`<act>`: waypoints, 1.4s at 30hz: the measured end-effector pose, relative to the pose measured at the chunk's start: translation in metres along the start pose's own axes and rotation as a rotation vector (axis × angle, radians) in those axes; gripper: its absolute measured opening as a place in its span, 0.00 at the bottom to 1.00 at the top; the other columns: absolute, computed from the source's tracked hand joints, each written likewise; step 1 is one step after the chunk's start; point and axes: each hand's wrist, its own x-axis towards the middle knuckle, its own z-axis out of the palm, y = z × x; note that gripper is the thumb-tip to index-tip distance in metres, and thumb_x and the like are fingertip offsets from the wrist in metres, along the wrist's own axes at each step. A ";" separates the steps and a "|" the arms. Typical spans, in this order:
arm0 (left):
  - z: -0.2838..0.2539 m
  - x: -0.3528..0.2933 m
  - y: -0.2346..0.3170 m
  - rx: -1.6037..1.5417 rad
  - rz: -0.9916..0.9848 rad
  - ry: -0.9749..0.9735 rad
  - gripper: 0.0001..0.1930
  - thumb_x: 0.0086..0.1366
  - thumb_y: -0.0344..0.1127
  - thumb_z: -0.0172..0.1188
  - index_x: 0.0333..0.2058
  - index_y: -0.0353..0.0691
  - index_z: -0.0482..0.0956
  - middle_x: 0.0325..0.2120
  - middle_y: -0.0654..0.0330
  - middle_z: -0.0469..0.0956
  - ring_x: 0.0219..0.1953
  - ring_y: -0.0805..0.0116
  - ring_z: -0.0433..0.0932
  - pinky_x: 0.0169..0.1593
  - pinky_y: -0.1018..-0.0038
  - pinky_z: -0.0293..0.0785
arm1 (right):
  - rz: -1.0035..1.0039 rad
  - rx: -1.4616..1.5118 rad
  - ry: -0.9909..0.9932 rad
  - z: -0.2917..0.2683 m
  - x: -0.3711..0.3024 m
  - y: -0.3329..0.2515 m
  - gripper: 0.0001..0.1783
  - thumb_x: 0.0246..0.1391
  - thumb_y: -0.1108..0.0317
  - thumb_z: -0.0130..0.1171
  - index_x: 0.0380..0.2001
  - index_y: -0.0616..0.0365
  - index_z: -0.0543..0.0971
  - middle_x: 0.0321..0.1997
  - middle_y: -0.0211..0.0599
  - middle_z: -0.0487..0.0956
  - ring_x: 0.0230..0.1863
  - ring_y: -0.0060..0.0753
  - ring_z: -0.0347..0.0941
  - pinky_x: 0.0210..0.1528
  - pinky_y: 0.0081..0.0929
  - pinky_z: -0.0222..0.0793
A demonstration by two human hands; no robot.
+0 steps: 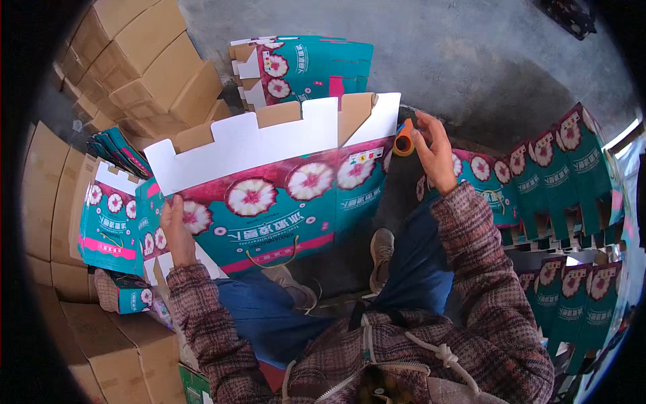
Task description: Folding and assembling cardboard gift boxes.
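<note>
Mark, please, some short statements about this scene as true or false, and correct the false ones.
1. The left hand holds the printed carton near its left end. True.
2. The orange roll is next to the left hand. False: the orange roll is next to the right hand.
3. A cord handle hangs on the printed carton. True.
4. The plain brown boxes are piled at the right. False: the plain brown boxes are at the left.
5. More teal cartons are at the right. True.
</note>
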 end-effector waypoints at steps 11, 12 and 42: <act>-0.010 0.005 -0.005 0.012 0.005 -0.031 0.13 0.68 0.36 0.53 0.48 0.38 0.74 0.34 0.68 0.77 0.31 0.82 0.74 0.34 0.83 0.71 | 0.398 0.674 -0.272 0.022 0.023 0.008 0.21 0.60 0.65 0.56 0.52 0.65 0.69 0.47 0.33 0.76 0.47 0.22 0.71 0.50 0.23 0.66; -0.011 0.005 -0.007 0.016 0.006 -0.034 0.13 0.68 0.36 0.53 0.48 0.37 0.74 0.34 0.68 0.77 0.31 0.82 0.74 0.34 0.83 0.71 | 0.398 0.674 -0.279 0.019 0.022 0.014 0.21 0.60 0.65 0.56 0.52 0.65 0.69 0.47 0.33 0.76 0.47 0.22 0.71 0.50 0.23 0.66; 0.017 0.027 -0.016 0.921 0.553 0.062 0.22 0.59 0.38 0.63 0.49 0.33 0.72 0.44 0.50 0.76 0.49 0.57 0.73 0.53 0.65 0.67 | 0.181 0.222 -1.392 0.110 0.033 -0.089 0.33 0.62 0.39 0.44 0.37 0.64 0.78 0.26 0.30 0.73 0.28 0.20 0.66 0.31 0.22 0.67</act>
